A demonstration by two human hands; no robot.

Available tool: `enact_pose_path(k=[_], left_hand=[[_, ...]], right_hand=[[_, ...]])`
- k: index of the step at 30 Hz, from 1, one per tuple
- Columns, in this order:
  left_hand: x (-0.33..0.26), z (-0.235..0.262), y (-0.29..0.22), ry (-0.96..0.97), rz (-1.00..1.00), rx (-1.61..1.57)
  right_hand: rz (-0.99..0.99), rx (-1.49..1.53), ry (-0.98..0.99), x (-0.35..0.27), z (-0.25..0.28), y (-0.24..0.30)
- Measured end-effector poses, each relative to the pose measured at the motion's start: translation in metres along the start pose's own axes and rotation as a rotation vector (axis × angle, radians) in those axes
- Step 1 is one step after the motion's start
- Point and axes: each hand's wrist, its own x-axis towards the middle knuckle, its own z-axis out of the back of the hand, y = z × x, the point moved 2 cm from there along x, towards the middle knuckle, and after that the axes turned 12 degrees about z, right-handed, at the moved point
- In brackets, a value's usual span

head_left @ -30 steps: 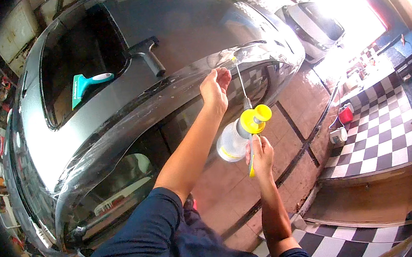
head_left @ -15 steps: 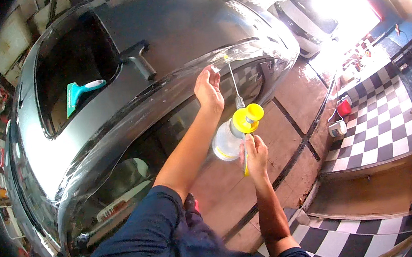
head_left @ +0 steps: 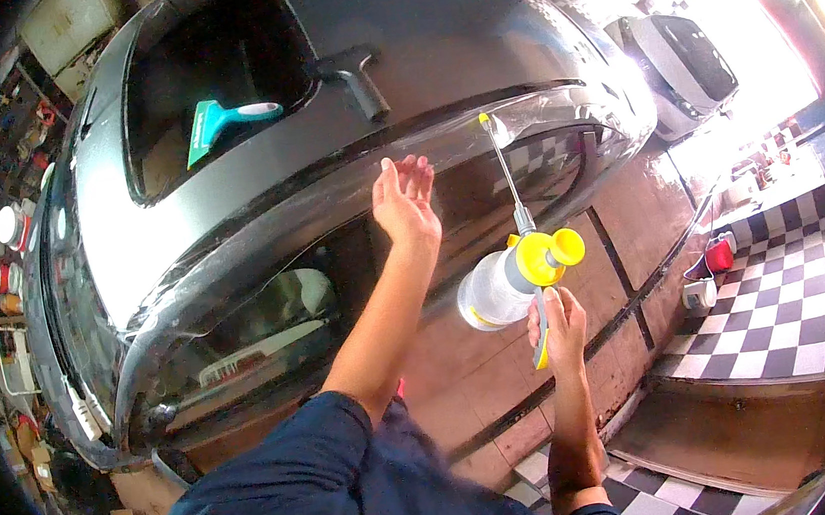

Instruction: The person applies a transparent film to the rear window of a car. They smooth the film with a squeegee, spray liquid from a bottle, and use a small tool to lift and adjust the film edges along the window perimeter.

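My right hand (head_left: 562, 322) is wrapped round the grey-and-yellow handle of a pump sprayer (head_left: 497, 291) with a clear bottle and yellow top. Its long thin wand points away from me, and the yellow nozzle tip is by the roof edge of a dark grey car (head_left: 471, 45). Loose, wrinkled clear film (head_left: 315, 189) runs along that edge, above the side windows. Held up beside the film is my left hand (head_left: 405, 203), empty, fingers slightly apart; whether it touches the film I cannot tell.
On the car roof lie a teal squeegee (head_left: 223, 125) and a black-handled squeegee (head_left: 356, 82). A second car (head_left: 669, 70) stands at the far right. A white bucket (head_left: 699, 294) and a red container (head_left: 720, 252) are on the checkered tiles. Cluttered shelves (head_left: 7, 270) line the left.
My left hand has drawn back leftward from the nozzle, and its fingers have spread a little. The sprayer stays in my right hand. The whole view has shifted, moving the car rightward in it.
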Motion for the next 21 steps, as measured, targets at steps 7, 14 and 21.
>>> enact_pose_path(k=[7,14,21], left_hand=[[-0.022,0.003,-0.031,0.01,-0.043,0.124],[-0.024,0.003,-0.032,0.02,-0.011,0.123],[-0.028,0.011,-0.036,0.04,0.021,0.156]], right_hand=[[-0.058,0.002,0.141,-0.01,0.0,0.012],[-0.133,-0.032,0.255,-0.016,0.004,0.017],[-0.138,-0.042,0.37,-0.017,0.005,0.016]])
